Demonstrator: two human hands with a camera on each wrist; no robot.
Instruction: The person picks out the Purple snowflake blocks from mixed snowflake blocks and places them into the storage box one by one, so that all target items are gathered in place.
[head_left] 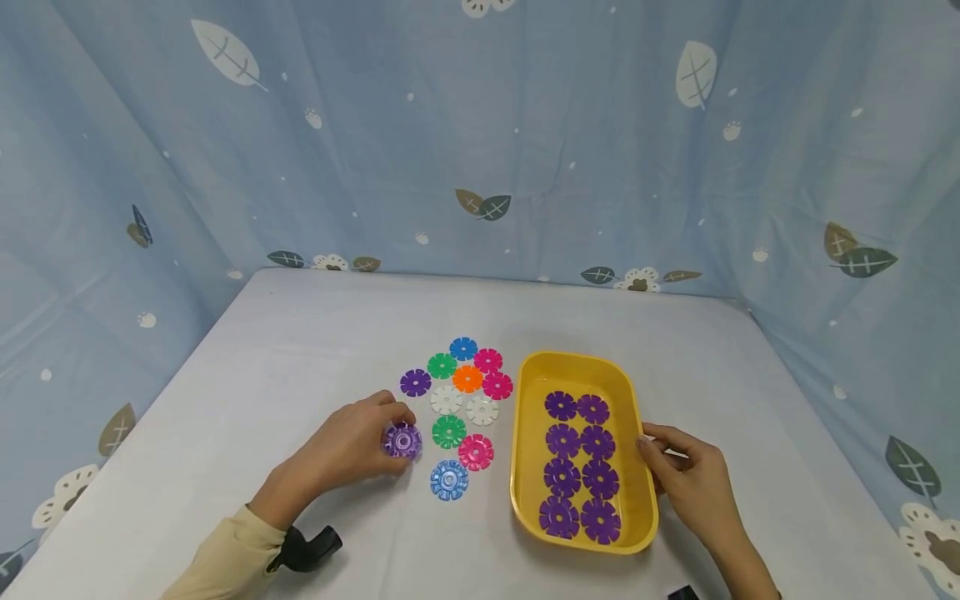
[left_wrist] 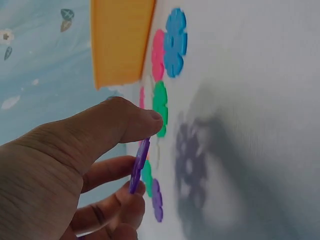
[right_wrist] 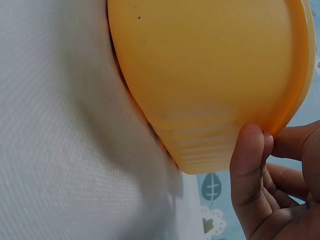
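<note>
My left hand [head_left: 348,442] pinches a purple snowflake disc [head_left: 403,441] by its edges, slightly above the white cloth. In the left wrist view the disc [left_wrist: 139,167] is seen nearly edge-on between thumb and fingers, and its shadow falls on the cloth. My right hand [head_left: 693,477] holds the rim of a yellow tray [head_left: 648,525] at its right side. The right wrist view shows the fingers [right_wrist: 247,165] at the rim of the tray [right_wrist: 200,65]. Inside the tray, purple discs [head_left: 562,477] lie flat in two columns.
Left of the tray several loose discs lie flat: blue [head_left: 449,481], green [head_left: 448,432], pink [head_left: 476,452], white [head_left: 482,410], orange [head_left: 467,379] and one purple [head_left: 416,382]. A blue patterned curtain [head_left: 420,167] hangs behind the white table [head_left: 337,317].
</note>
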